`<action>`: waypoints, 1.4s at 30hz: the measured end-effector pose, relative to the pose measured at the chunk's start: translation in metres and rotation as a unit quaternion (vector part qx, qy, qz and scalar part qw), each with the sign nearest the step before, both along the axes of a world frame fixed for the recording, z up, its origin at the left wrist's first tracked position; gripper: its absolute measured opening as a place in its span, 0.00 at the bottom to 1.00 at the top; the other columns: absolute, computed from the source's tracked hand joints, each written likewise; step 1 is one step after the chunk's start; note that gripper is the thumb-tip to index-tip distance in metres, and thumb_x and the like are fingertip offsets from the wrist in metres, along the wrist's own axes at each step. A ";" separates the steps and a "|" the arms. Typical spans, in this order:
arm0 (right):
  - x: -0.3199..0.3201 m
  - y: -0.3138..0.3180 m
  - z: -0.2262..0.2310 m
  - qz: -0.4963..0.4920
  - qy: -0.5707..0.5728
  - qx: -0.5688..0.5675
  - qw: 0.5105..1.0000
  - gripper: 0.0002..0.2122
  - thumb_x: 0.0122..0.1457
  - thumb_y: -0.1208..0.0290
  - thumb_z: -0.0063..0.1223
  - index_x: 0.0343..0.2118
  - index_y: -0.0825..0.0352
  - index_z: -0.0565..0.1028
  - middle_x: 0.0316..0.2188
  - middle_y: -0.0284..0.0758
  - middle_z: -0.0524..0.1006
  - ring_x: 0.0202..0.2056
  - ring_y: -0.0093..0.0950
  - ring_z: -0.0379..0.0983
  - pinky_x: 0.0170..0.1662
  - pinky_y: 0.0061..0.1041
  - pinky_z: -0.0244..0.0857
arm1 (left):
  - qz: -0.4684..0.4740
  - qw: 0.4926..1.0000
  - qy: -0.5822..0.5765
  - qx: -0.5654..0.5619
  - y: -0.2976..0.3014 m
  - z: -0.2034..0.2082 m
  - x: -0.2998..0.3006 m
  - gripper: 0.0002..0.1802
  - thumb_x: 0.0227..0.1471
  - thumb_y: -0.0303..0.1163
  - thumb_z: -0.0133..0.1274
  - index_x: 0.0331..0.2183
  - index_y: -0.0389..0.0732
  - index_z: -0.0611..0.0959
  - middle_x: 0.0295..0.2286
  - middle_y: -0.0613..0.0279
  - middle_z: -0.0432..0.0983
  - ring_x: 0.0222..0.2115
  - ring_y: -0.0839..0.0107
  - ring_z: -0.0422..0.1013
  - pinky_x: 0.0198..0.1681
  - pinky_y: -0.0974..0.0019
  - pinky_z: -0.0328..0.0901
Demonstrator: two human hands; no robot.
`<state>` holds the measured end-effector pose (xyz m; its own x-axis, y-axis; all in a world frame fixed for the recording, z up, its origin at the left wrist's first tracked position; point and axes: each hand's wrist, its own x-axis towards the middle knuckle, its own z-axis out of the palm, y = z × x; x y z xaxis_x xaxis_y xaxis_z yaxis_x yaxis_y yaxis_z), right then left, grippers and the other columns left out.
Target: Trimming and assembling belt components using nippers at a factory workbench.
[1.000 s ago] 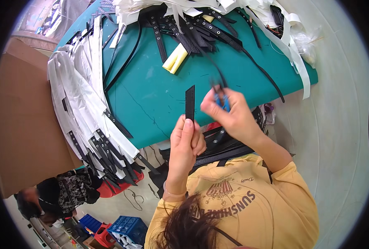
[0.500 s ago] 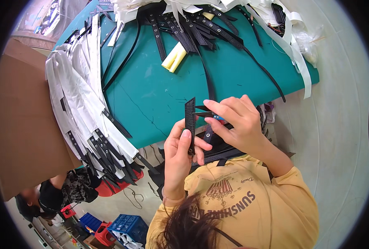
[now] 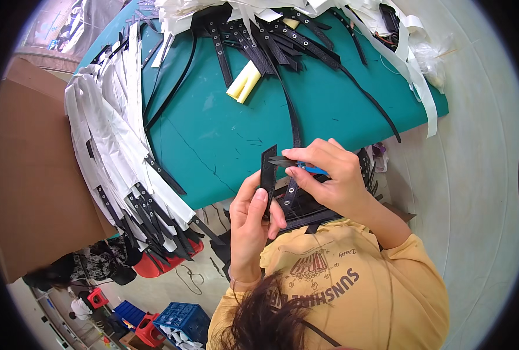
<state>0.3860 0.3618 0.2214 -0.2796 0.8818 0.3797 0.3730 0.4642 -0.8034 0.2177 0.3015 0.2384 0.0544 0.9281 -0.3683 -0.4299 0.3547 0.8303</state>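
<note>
The end of a black strap point(image 3: 268, 165) stands up between the thumb and fingers of my left hand point(image 3: 249, 216), at the near edge of the table. My right hand point(image 3: 335, 178) pinches a pair of thread snips point(image 3: 282, 162) with blue handles and dark blades. Its blades are pressed together, their tips at the strap's right edge. A dark strap with metal eyelets point(image 3: 290, 192) runs down from the table behind my right hand. The lower part of the held strap is hidden by my fingers.
Black eyeleted straps point(image 3: 265, 49) heap at the far side of the green table point(image 3: 213, 131), with a pale yellow piece point(image 3: 245, 83) beside them. White strips with black ends point(image 3: 105, 134) hang over the left side, beside a cardboard box point(image 3: 43, 169). Thread bits lie scattered.
The snips' blades, apart before, have come together. The strap's tip and my left hand are slightly lower, and the strap has turned a little.
</note>
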 end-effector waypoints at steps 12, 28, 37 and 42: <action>-0.025 0.029 0.006 0.098 0.253 -0.311 0.911 0.07 0.58 0.69 0.50 0.34 0.67 0.71 0.25 0.23 0.68 0.22 0.09 0.59 0.25 0.11 0.54 | -0.052 0.996 0.072 0.019 0.009 0.000 0.009 0.17 0.59 0.28 0.39 0.49 0.34 0.66 0.16 0.64 0.69 0.13 0.80 0.63 0.15 0.79 0.56; -0.012 -0.007 -0.001 -0.002 -0.035 0.114 0.993 0.14 0.46 0.71 0.63 0.36 0.65 0.75 0.24 0.30 0.74 0.22 0.26 0.66 0.26 0.24 0.53 | 0.078 0.994 0.074 0.007 0.001 0.007 0.003 0.19 0.60 0.31 0.38 0.50 0.33 0.72 0.11 0.68 0.65 0.07 0.86 0.52 0.10 0.80 0.46; -0.010 -0.008 -0.004 0.003 -0.043 0.096 0.994 0.14 0.43 0.71 0.65 0.35 0.65 0.76 0.22 0.30 0.73 0.21 0.25 0.65 0.25 0.24 0.52 | 0.056 0.993 0.100 0.011 -0.005 0.010 0.004 0.18 0.60 0.30 0.38 0.49 0.33 0.73 0.10 0.70 0.62 0.07 0.86 0.52 0.10 0.81 0.46; -0.009 -0.007 -0.003 0.014 -0.034 0.091 0.995 0.14 0.43 0.72 0.65 0.35 0.65 0.76 0.21 0.29 0.73 0.21 0.24 0.64 0.26 0.24 0.51 | 0.050 0.995 0.091 0.013 -0.005 0.010 0.002 0.18 0.60 0.30 0.38 0.49 0.33 0.73 0.10 0.71 0.61 0.08 0.87 0.52 0.10 0.81 0.46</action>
